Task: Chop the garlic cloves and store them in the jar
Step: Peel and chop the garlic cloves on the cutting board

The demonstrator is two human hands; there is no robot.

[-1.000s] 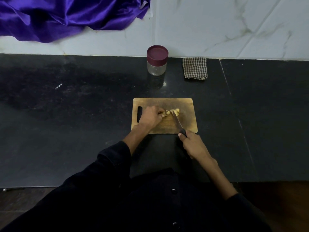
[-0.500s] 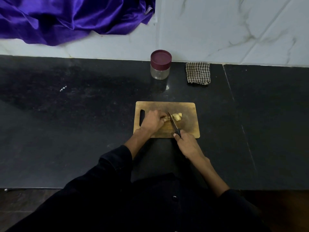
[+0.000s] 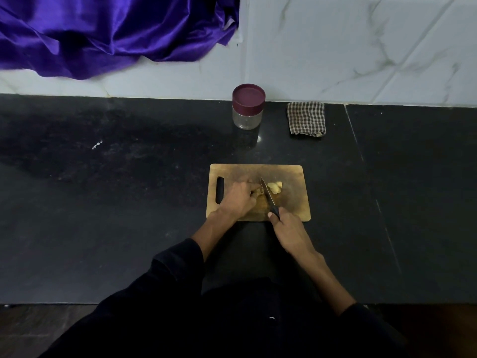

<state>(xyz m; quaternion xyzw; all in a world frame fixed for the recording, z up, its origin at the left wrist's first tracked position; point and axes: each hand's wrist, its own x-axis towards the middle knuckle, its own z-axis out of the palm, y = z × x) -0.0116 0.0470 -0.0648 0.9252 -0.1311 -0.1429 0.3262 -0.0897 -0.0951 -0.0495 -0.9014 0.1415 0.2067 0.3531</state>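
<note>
Closest to us, our right hand (image 3: 289,229) was wrapped around the black handle of the small silver-bladed kitchen knife (image 3: 268,196). Our fingers were curled tight on the handle, and we think that was so the knife would not slip while it cut. The blade pointed away from us and leaned a little to the left, with its edge down among the garlic.

Our left hand (image 3: 238,196) lay on the flat, light brown wooden chopping board with a slot handle (image 3: 291,202). Its fingers were bent down onto the pale garlic cloves (image 3: 256,192) to keep them from rolling. The fingertips were tucked in, just beside the blade, which probably kept them safe. We could not tell how many cloves were under our fingers, because the hand hid them.

On the other side of the blade sat a little heap of cut, pale yellow garlic pieces (image 3: 275,187). They were still on the board, so none of the garlic was in the jar yet.

The board rested on the shiny black stone counter (image 3: 129,228), right in front of us, where both hands could reach it.

Farther back stood the small clear jar with a dark red round lid (image 3: 248,107). The lid was on and the jar looked empty. It waited well apart from the board, likely so it would not get knocked.

Near the jar lay a folded brown and white checked cloth (image 3: 306,118). Against the white marble wall (image 3: 361,47) hung a shiny purple cloth (image 3: 103,34).

We could not see any words or labels on anything.
</note>
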